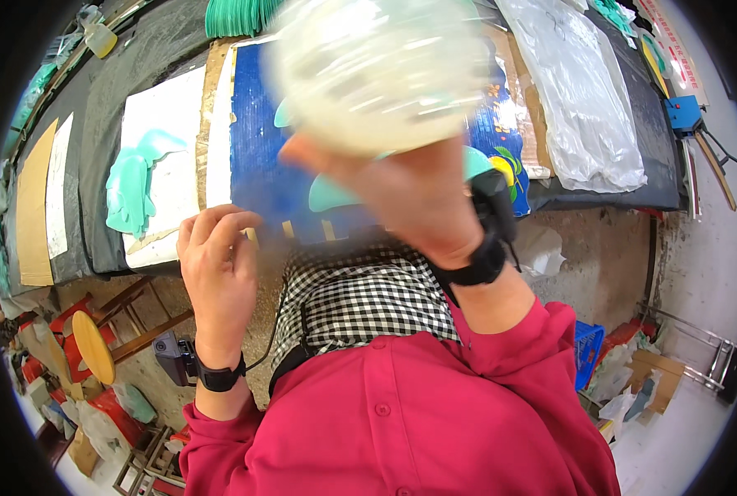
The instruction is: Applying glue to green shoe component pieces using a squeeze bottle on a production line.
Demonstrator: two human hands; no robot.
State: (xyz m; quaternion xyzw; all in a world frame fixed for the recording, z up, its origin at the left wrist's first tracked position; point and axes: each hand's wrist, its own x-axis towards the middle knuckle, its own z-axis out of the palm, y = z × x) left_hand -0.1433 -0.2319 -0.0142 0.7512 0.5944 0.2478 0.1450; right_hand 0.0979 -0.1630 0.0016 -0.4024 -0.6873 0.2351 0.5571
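Lifted close to the camera, a round, whitish, see-through tub or bowl (377, 74) is blurred by motion. My right hand (418, 190) grips it from the near side, its fingers partly hidden behind it. Beneath lies a blue board (257, 157) with mint-green curved flat pieces (329, 194) on it. At the board's near left corner is my left hand (220, 244), its fingers bent and drawn together; whatever they may hold cannot be made out.
Left of the board, more mint-green pieces (133, 186) lie on a white sheet. A green stack (240, 16) stands at the back. Clear plastic sheeting (583, 99) covers the right side. A spray bottle (97, 35) sits far left, a round stool (93, 347) below.
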